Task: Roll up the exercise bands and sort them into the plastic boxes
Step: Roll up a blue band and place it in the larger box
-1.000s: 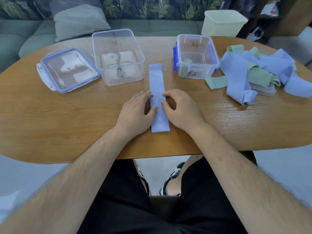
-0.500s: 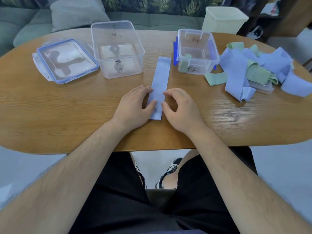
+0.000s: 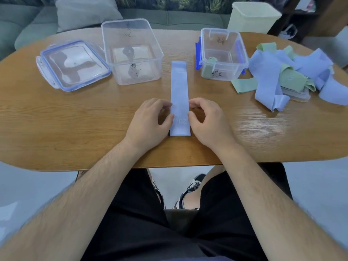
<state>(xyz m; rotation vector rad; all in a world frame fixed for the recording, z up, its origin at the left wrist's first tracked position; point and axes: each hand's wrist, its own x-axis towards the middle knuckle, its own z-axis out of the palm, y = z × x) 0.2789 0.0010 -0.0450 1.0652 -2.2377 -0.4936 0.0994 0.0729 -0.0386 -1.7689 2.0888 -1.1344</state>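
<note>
Blue band (image 3: 179,95) is lying flat and unrolled on the table (image 3: 75,119), with its far end between the two boxes. Left hand (image 3: 150,121) and right hand (image 3: 209,121) are flanking its near end. They are apart, with fingers curled and thumbs touching the band's edges. Whether they are pinching it cannot be told.

Judgement: rolling is not yet begun, and the next move calls for tucking the near end over tightly. Big box (image 3: 131,51) is standing empty, and small box (image 3: 223,53) is holding a green roll (image 3: 211,60). Pile (image 3: 293,72) is lying at right and lid (image 3: 73,65) at left, both well apart from the band. Nothing is obstructing.
</note>
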